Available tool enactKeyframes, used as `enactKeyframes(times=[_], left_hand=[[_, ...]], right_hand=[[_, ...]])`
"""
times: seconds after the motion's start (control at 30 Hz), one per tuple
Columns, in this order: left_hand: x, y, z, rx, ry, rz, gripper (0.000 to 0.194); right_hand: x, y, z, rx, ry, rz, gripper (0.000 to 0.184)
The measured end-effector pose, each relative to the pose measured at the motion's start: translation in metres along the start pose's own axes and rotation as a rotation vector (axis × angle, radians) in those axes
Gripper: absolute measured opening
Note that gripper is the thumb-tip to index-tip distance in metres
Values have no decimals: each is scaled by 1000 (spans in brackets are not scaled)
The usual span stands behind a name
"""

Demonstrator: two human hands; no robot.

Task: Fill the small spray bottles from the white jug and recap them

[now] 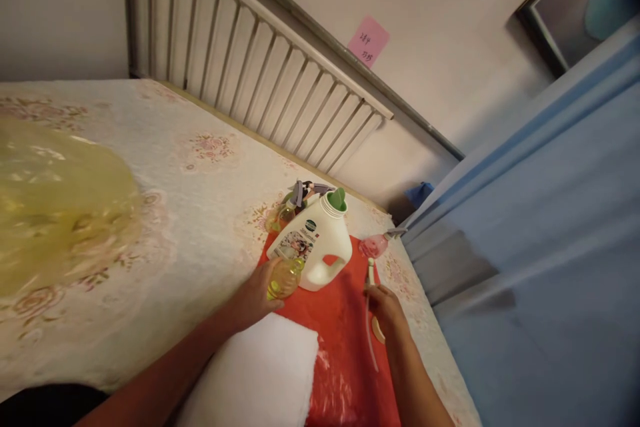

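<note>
My left hand [263, 290] is closed around a small see-through yellow-green bottle [286, 277], whose neck has no cap on it. Right behind that bottle stands a large cream jug [330, 233] with a handle, a printed label and a green spout in its uncapped mouth. In my right hand [385, 307] is a pale spray head [371, 270], pinched between the fingers, with a thin clear dip tube [371, 347] hanging from it. Beside the right wrist lies a curved cream piece [378, 330]; part of it is hidden by the hand.
Under these things lies a red plastic sheet [340, 340], on a flowered cover [200, 213]. Spray bottles [286, 215] stand behind the jug, and a pink spray bottle [374, 246] is to its right. A white towel [260, 373] is in front; a yellow plastic bag [65, 200] fills the left.
</note>
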State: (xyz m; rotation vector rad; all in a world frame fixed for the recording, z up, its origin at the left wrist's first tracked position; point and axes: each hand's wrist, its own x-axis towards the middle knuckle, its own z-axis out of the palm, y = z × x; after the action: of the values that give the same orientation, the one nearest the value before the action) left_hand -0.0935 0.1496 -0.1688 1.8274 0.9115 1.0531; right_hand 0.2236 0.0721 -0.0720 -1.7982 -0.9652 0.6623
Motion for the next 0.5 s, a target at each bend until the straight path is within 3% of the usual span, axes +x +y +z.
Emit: enactKeyframes(times=[0.17, 0.3, 0.4, 0.5], left_hand=[[-1, 1, -1, -5, -13, -9, 88], [-2, 3, -2, -3, -9, 5, 88], [-2, 4, -2, -1, 2, 6, 88], [-2, 5, -2, -4, 9, 18, 88]], right_hand=[[-29, -40, -5, 273, -40, -46, 43], [-50, -86, 14, 660, -139, -190, 30], [-60, -119, 31, 660, -172, -313, 34], [-65, -141, 48, 602, -106, -477, 36]])
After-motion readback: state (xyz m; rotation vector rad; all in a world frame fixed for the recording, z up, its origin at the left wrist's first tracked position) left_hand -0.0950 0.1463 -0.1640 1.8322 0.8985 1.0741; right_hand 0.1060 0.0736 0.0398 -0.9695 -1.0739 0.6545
